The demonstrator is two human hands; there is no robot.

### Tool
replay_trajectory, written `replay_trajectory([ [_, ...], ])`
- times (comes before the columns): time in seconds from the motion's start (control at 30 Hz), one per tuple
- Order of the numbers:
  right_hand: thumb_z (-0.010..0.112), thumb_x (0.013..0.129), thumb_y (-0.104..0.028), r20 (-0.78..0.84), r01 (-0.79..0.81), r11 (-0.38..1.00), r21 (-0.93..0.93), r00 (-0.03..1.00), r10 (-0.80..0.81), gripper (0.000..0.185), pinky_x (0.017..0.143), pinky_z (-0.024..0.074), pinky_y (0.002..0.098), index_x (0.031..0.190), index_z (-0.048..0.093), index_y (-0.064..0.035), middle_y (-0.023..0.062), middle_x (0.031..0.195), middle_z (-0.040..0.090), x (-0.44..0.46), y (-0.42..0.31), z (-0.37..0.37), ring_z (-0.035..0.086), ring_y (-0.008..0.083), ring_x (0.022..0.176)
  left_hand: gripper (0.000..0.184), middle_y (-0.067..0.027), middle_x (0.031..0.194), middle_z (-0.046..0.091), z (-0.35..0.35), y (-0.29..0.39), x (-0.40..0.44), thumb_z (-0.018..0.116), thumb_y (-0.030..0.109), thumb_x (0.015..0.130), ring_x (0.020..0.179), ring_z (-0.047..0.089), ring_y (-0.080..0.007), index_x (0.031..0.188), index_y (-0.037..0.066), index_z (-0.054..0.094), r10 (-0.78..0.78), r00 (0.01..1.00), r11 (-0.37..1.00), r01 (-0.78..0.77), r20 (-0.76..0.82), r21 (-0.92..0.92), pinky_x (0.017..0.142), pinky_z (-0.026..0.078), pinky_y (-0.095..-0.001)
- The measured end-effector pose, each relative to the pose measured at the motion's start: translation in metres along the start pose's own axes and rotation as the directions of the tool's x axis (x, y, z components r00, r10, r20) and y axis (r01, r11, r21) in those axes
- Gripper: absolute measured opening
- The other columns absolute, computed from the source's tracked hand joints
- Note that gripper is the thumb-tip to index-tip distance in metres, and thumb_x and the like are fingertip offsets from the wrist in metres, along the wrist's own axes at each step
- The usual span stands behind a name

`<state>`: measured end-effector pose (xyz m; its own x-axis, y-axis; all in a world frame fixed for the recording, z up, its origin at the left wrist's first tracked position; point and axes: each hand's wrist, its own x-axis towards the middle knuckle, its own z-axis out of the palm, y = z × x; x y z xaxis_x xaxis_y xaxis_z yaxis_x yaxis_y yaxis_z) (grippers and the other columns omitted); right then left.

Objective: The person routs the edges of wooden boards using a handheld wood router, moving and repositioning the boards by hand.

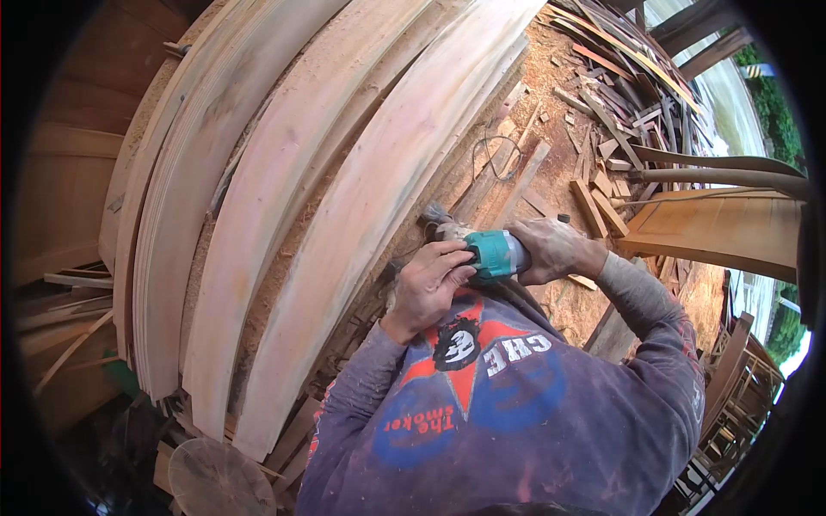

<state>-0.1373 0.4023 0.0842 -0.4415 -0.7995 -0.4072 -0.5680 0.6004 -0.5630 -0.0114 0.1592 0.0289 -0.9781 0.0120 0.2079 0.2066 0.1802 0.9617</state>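
Close in front of my chest is a teal power tool (493,255) with a pale grey end section; its exact kind is not clear. My left hand (433,282) is closed at the tool's near side, fingers bent and thumb by a dark opening in the teal housing. Around the grey end, my right hand (551,249) is wrapped, dusty with sawdust. Just beyond my left hand, a bunched greyish part (437,215) shows at the tool's far side, partly hidden. To the left lies a long, pale curved plank (379,198), apart from both hands.
More curved planks (292,163) are stacked in rows at the left. Sawdust, loose offcuts (600,206) and a thin cord (497,156) lie ahead and right. A wide curved board (714,228) stands at the right. A round mesh fan guard (219,477) is at lower left.
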Motion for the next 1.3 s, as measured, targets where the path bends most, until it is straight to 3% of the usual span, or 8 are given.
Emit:
replay_trajectory([
  [0.17,0.082,0.063,-0.032,0.013,-0.163,0.986,0.036,0.987,0.162,0.069,0.079,0.0531,0.0500,0.118,0.056,-0.0012,0.0208,0.098,0.066,-0.023,-0.029,0.036,0.066,0.0424,0.093,0.021,-0.0135,0.112,0.068,0.002,-0.001,-0.036,0.079,0.005,0.084,0.094,0.070,-0.0288,0.103,0.002,0.074,0.036,0.999,0.999,-0.036,0.002,-0.025,0.082,0.056,-0.0375],
  [0.3,0.079,0.063,-0.033,0.037,-0.269,0.954,0.132,0.963,0.267,0.066,0.079,0.0527,0.0513,0.115,0.055,-0.0009,0.0214,0.097,0.065,-0.068,-0.042,0.078,0.066,0.0430,0.092,0.020,-0.0129,0.106,0.069,0.009,-0.009,-0.045,0.075,-0.002,0.085,0.091,0.069,-0.0236,0.105,0.001,0.074,-0.012,0.967,0.964,0.078,0.253,-0.253,0.081,0.056,-0.0344],
  [0.37,0.078,0.063,-0.032,0.038,-0.324,0.932,0.163,0.946,0.322,0.065,0.079,0.0527,0.0516,0.115,0.055,-0.0007,0.0217,0.097,0.065,-0.087,-0.047,0.096,0.066,0.0432,0.092,0.016,-0.0126,0.107,0.069,0.016,-0.002,-0.052,0.069,-0.006,0.088,0.096,0.068,-0.0193,0.104,-0.003,0.073,-0.233,0.907,0.910,0.331,0.351,-0.251,0.083,0.057,-0.0313],
  [0.63,0.077,0.061,-0.029,-0.210,-0.334,0.864,0.377,0.878,0.431,0.061,0.081,0.0530,0.0509,0.110,0.055,0.0002,0.0225,0.098,0.066,-0.173,-0.023,0.148,0.066,0.0436,0.093,0.023,-0.0135,0.106,0.069,0.103,0.006,-0.030,0.068,-0.005,0.089,0.093,0.069,-0.0222,0.111,-0.001,0.072,-0.063,0.832,0.993,0.108,0.551,-0.049,0.078,0.057,-0.0314],
  [0.87,0.076,0.065,-0.022,-0.108,-0.698,0.526,0.486,0.549,0.829,0.051,0.084,0.0544,0.0461,0.106,0.057,-0.0004,0.0224,0.101,0.068,-0.354,0.115,0.201,0.068,0.0392,0.098,0.042,-0.0172,0.131,0.061,0.255,-0.008,-0.004,0.072,0.012,0.093,0.120,0.061,-0.0306,0.132,0.001,0.063,0.047,0.830,0.965,-0.181,0.556,0.189,0.099,0.050,-0.0370],
  [1.0,0.078,0.064,-0.027,-0.156,-0.794,0.463,0.394,0.439,0.885,0.059,0.090,0.0534,0.0477,0.112,0.056,0.0006,0.0236,0.104,0.067,-0.493,0.236,0.249,0.066,0.0429,0.102,0.039,-0.0214,0.129,0.062,0.315,-0.055,-0.014,0.069,0.015,0.094,0.121,0.060,-0.0365,0.128,-0.002,0.063,-0.236,0.825,0.939,0.057,0.514,0.339,0.103,0.047,-0.0414],
  [1.2,0.080,0.066,-0.027,-0.029,-0.887,0.355,0.297,0.363,0.931,0.063,0.093,0.0530,0.0477,0.116,0.055,0.0012,0.0246,0.112,0.066,-0.614,0.362,0.310,0.065,0.0419,0.109,0.040,-0.0227,0.125,0.064,0.378,-0.060,-0.038,0.071,0.020,0.092,0.112,0.064,-0.0377,0.125,-0.002,0.064,-0.427,0.742,0.836,0.107,0.516,0.539,0.097,0.051,-0.0428],
  [1.3,0.079,0.066,-0.025,0.033,-0.878,0.415,0.236,0.434,0.900,0.062,0.097,0.0511,0.0474,0.118,0.054,-0.0003,0.0232,0.118,0.064,-0.631,0.398,0.332,0.062,0.0406,0.114,0.040,-0.0233,0.124,0.064,0.391,-0.056,-0.054,0.071,0.020,0.092,0.110,0.064,-0.0380,0.124,-0.002,0.065,-0.465,0.689,0.805,0.067,0.556,0.590,0.095,0.052,-0.0429],
])
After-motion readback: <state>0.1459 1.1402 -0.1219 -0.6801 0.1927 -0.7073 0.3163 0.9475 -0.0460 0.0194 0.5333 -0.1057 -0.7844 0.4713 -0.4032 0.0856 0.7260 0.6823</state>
